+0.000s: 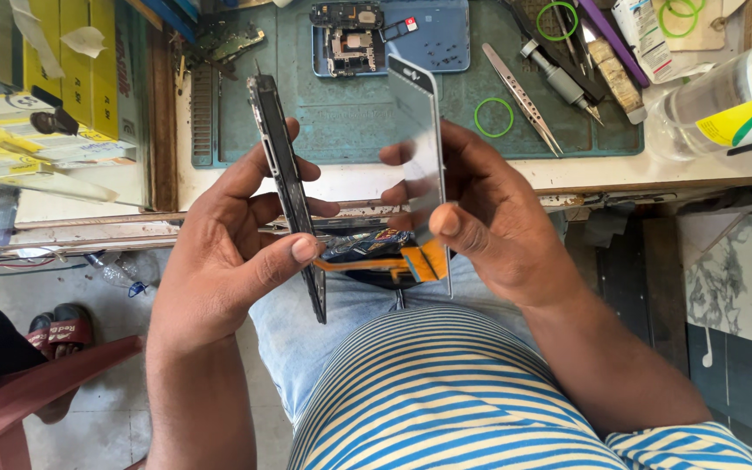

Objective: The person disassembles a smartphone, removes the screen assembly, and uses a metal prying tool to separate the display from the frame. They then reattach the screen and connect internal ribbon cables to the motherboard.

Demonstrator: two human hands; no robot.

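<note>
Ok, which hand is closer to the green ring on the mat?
The right hand. It holds the screen panel just below the green ring, its fingers close under it. The left hand, holding the phone frame, sits well off to the ring's left.

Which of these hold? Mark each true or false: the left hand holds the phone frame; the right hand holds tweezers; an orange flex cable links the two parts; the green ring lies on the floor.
1. The left hand holds the phone frame. True.
2. The right hand holds tweezers. False: it holds the screen panel; the tweezers lie on the work mat.
3. An orange flex cable runs between the two parts. True.
4. The green ring lies on the floor. False: it lies on the work mat.
</note>
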